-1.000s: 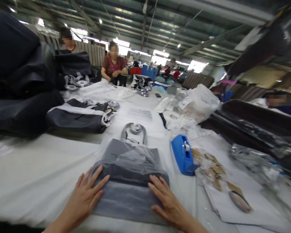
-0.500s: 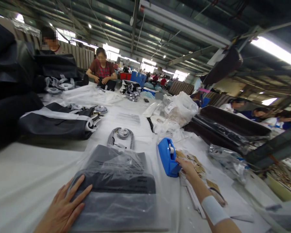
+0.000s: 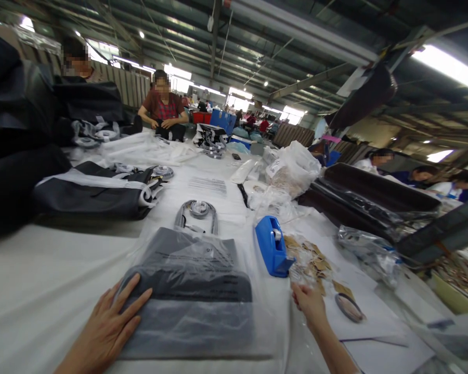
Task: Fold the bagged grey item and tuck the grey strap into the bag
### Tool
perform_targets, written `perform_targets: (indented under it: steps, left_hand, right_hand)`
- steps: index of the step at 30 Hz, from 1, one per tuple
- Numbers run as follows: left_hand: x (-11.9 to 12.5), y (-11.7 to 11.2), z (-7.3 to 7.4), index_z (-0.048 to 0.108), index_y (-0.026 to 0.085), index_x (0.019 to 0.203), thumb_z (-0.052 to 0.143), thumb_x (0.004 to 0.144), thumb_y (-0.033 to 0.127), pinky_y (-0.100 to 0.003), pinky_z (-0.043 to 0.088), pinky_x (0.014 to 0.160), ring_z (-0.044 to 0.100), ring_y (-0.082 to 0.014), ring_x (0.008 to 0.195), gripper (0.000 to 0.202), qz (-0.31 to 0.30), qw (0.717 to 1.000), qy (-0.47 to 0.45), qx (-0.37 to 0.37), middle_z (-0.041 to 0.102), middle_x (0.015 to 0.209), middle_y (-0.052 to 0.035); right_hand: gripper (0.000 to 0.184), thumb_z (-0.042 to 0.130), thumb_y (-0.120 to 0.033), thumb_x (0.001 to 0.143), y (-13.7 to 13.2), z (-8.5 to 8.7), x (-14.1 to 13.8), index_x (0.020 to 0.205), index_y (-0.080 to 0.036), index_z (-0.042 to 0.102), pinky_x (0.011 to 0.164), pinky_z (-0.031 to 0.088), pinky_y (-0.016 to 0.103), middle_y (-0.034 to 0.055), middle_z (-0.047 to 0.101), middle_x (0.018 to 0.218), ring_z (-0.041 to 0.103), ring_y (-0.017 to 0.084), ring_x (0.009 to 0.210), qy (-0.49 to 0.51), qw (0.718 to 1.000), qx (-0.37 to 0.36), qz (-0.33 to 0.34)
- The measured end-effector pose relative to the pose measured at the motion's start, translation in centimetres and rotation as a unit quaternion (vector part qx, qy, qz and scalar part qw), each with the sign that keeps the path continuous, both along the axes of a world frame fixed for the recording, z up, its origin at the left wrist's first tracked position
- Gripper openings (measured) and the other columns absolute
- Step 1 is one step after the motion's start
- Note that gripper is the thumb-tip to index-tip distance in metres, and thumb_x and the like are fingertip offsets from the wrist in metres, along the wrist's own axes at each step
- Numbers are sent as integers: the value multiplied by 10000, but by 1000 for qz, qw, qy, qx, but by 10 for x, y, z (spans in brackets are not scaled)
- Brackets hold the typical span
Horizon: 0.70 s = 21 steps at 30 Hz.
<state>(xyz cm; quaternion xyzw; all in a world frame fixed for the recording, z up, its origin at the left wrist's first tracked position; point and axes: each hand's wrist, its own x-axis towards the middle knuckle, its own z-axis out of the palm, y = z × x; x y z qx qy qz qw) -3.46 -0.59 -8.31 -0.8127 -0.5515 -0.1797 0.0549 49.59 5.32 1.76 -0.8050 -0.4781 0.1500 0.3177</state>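
In front of me lies a dark folded item in a clear printed plastic bag (image 3: 191, 322). My left hand (image 3: 111, 319) rests flat on the bag's left edge, fingers spread. To the right of the bag stands a blue tape dispenser (image 3: 271, 246) with a roll in it. Just below its cutting end is my right hand (image 3: 310, 304), thumb and finger pinched together. Whatever is between those fingertips is too small or clear to make out. Beyond the bag, a coiled grey cord (image 3: 198, 210) lies on the table.
Small brown packets (image 3: 310, 259) and a dark ring-shaped coil (image 3: 350, 307) lie at right. Black folded bags (image 3: 89, 195) are at left, clear plastic bags (image 3: 294, 169) and dark wrapped rolls (image 3: 378, 195) further back. A co-worker (image 3: 164, 106) handles black material across the table.
My right hand has come away from the tape dispenser's end, toward me and slightly right, fingers still pinched. My left hand stays on the bag.
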Motion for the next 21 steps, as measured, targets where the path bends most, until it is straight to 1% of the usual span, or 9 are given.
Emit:
perform_targets:
  steps: [2,4,7,9,11,14,17,19,21]
  left_hand:
    - [1,-1,8,289,413,1457,459,948,352,-554,394,1085,358,-345,1386,541,2,1000,-6,2,148,1621,-36]
    - [3,-2,17,274,411,1463,452,954,330,-557,392,1085,347,-344,1391,545,1,1000,-13,-3,139,1622,-46]
    - [3,-2,27,260,423,1465,435,963,331,-575,397,1076,324,-351,1397,539,7,999,-26,-23,134,1620,-49]
    - [2,-3,31,254,433,1464,420,969,344,-596,390,1075,305,-361,1403,529,13,998,-37,-39,134,1619,-47]
    - [0,-4,34,247,437,1465,406,974,361,-616,371,1081,281,-368,1412,522,15,997,-50,-55,130,1618,-46]
    - [-4,-6,38,233,447,1465,400,976,381,-650,345,1082,260,-380,1420,521,12,994,-71,-80,115,1622,-44]
    - [-8,-7,42,218,469,1462,396,976,391,-677,321,1084,247,-394,1421,523,12,990,-89,-105,99,1626,-23]
    - [-11,-7,43,203,479,1462,393,976,387,-685,304,1092,231,-406,1423,530,10,988,-97,-119,84,1629,-3]
    - [-14,-6,44,188,479,1466,408,970,367,-690,298,1095,227,-414,1422,554,10,987,-99,-126,82,1630,8]
  right_hand:
    - [518,449,-705,653,-9,6,-10,547,-216,582,506,402,349,68,577,479,540,224,493,-11,1000,-19,6]
    - [520,472,-697,646,-12,19,-33,653,-204,637,547,410,352,46,585,516,557,232,540,-13,998,-28,53]
    - [456,473,-632,782,-16,49,-97,780,-210,646,630,434,316,15,612,634,574,202,635,-18,965,-27,260]
    - [363,454,-518,893,-20,70,-152,806,-214,633,685,439,278,14,651,741,591,174,710,-17,899,-37,437]
    - [292,450,-409,939,-24,87,-206,834,-211,638,716,439,248,15,675,811,603,153,756,-25,811,-49,583]
    - [227,459,-280,944,-19,96,-272,884,-204,664,739,441,233,23,699,850,618,145,785,-66,673,-65,733]
    - [193,497,-206,916,1,86,-319,924,-213,690,729,442,228,10,725,867,638,148,792,-152,575,-86,799]
    - [170,550,-179,879,16,76,-344,898,-231,711,662,424,225,-8,734,845,645,151,766,-236,538,-99,803]
    - [172,593,-144,832,28,67,-365,869,-243,729,605,397,236,-7,737,823,643,162,729,-302,522,-104,791]
